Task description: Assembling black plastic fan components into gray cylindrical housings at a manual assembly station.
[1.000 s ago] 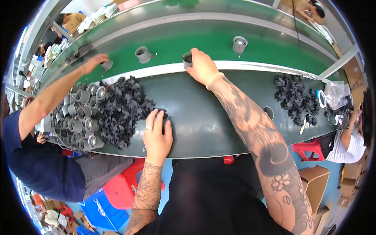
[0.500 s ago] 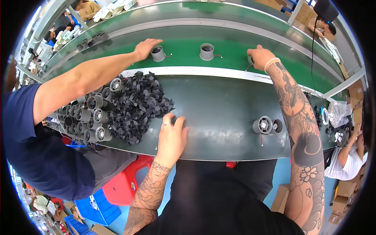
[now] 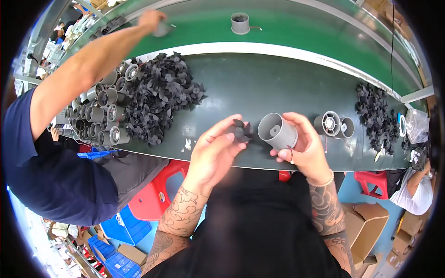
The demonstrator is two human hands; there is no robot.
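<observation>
Near the front edge of the table, my left hand [image 3: 211, 155] pinches a black fan blade wheel [image 3: 241, 131] between thumb and fingers. Just to its right, my right hand [image 3: 305, 147] grips a grey cylindrical fan housing [image 3: 278, 131], tilted with its open end toward the wheel. A small gap lies between wheel and housing. Inside the housing a round grey hub shows, and a short red wire [image 3: 290, 154] hangs by my right thumb. To the right of that hand, two more grey housings [image 3: 346, 127] lie on the table, one showing a spoked end.
A heap of black fan blades [image 3: 162, 95] and many grey housings [image 3: 95, 113] lie at left. Another blade heap [image 3: 376, 116] lies at right. A housing [image 3: 240, 24] stands on the green belt [image 3: 296, 34]. A co-worker's arm [image 3: 88, 65] reaches over the belt at far left.
My right hand has come back from the belt with a grey housing. My left hand has lifted off the table and shows a fan blade wheel. The co-worker's hand moved left with a housing.
</observation>
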